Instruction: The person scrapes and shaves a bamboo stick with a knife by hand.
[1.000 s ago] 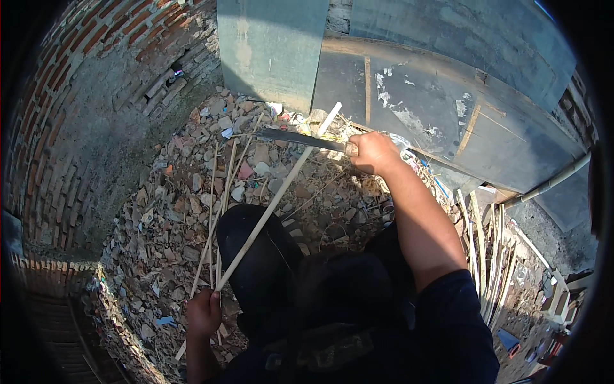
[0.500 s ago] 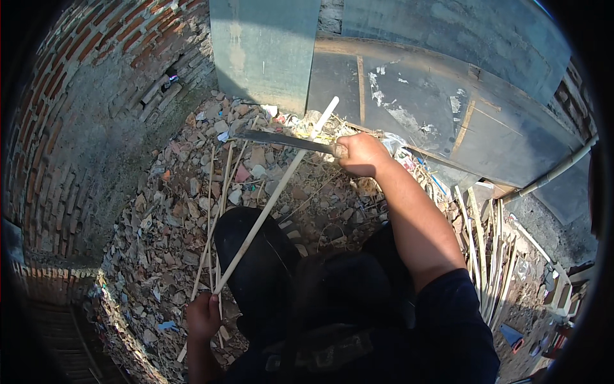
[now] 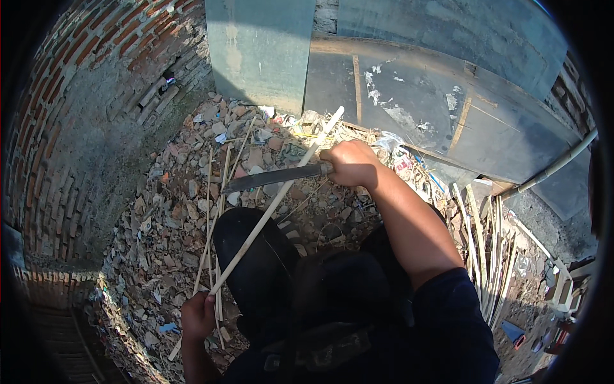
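My left hand [image 3: 198,316] is closed around the lower end of a long pale stick [image 3: 256,229], which looks like a bamboo strip. The stick slants up to the right across my dark-clothed knee [image 3: 249,269]. My right hand [image 3: 350,163] grips the short handle of a machete [image 3: 274,178]. Its dark blade lies across the upper half of the stick, pointing left. Whether the edge touches the stick or bites into it, I cannot tell. Several thin strips [image 3: 210,217] lie on the rubble left of my knee.
Broken brick and stone rubble [image 3: 160,237] covers the ground. A worn brick wall [image 3: 96,115] stands at left, and grey-blue panels [image 3: 259,57] at the back. A bundle of pale strips [image 3: 489,256] lies at right, near a handsaw [image 3: 511,333] with a blue blade.
My right hand has drawn the machete down along the stick toward me, and its blade has tilted. The left hand has shifted slightly left and down, still gripping the stick.
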{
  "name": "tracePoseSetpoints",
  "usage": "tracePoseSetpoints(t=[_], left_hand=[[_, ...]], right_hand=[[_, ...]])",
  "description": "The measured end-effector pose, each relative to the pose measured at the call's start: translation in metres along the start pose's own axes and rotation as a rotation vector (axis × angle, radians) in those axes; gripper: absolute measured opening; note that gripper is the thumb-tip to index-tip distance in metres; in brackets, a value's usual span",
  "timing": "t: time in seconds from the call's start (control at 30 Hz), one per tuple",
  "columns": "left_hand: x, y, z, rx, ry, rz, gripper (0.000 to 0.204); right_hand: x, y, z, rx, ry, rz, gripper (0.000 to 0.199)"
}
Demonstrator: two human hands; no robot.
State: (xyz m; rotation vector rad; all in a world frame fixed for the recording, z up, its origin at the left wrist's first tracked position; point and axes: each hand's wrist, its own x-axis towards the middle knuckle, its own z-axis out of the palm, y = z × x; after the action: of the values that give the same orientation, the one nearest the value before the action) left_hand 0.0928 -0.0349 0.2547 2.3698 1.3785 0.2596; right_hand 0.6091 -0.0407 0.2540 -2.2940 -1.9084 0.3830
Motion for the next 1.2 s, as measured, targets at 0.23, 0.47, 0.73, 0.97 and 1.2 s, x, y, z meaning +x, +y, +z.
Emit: tracePoseSetpoints(t=[0.23,0.47,0.73,0.97,1.2], left_hand=[[-0.015,-0.005,-0.016,-0.069,0.014,0.045,0.029],[-0.012,-0.013,-0.008,-0.121,-0.025,-0.033,0.030],[-0.010,0.001,-0.022,-0.140,-0.037,0.003,0.029],[-0.004,-0.002,-0.017,-0.129,-0.026,-0.028,0.028],[0.001,0.009,-0.020,-0.145,-0.086,-0.024,0.028]], right_hand=[[-0.005,0.046,0.006,0.142,0.215,0.325,0.032],[-0.002,0.003,0.004,0.014,0.054,0.015,0.026],[-0.006,0.060,0.007,0.164,0.229,0.417,0.052],[-0.009,0.009,-0.015,-0.035,0.053,0.032,0.035],[-0.009,0.064,-0.003,0.200,0.249,0.495,0.050]])
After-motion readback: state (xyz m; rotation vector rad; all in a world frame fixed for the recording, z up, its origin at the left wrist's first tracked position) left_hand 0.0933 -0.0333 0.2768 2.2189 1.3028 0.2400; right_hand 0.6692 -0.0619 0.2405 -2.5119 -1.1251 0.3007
